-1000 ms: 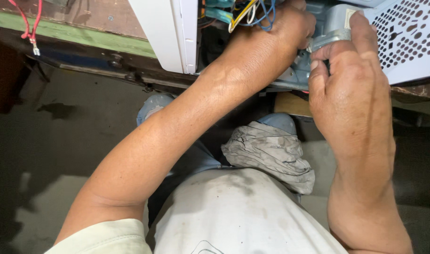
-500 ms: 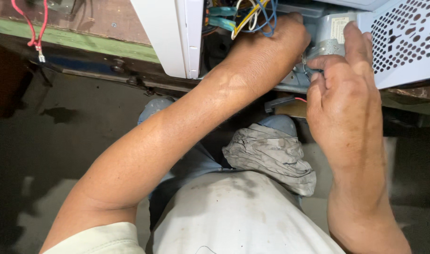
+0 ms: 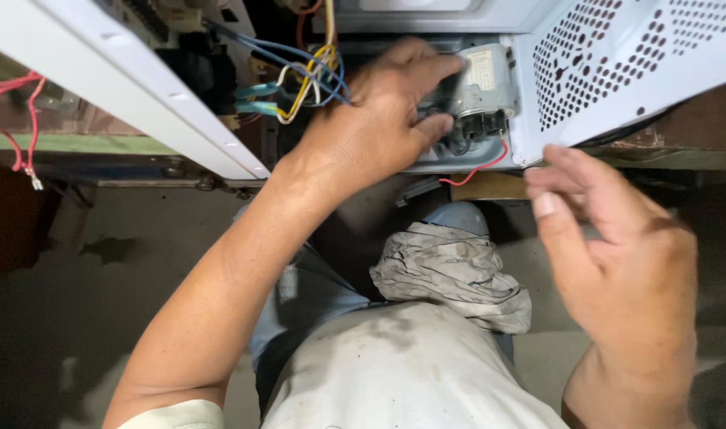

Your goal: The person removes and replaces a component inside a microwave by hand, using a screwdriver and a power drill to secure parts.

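The white perforated metal appliance casing (image 3: 633, 63) runs off the top edge; the right hand (image 3: 617, 262) is motion-blurred, its wrist cropped below.

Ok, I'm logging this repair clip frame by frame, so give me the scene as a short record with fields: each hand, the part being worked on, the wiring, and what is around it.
left hand: reaches into the opened white appliance casing, fingers on the small grey motor
right hand: open, empty, held apart below the perforated white panel
wiring: bundle of blue, yellow and white wires beside the left hand; a red wire runs from under the motor
nearby: crumpled grey cloth on the person's lap
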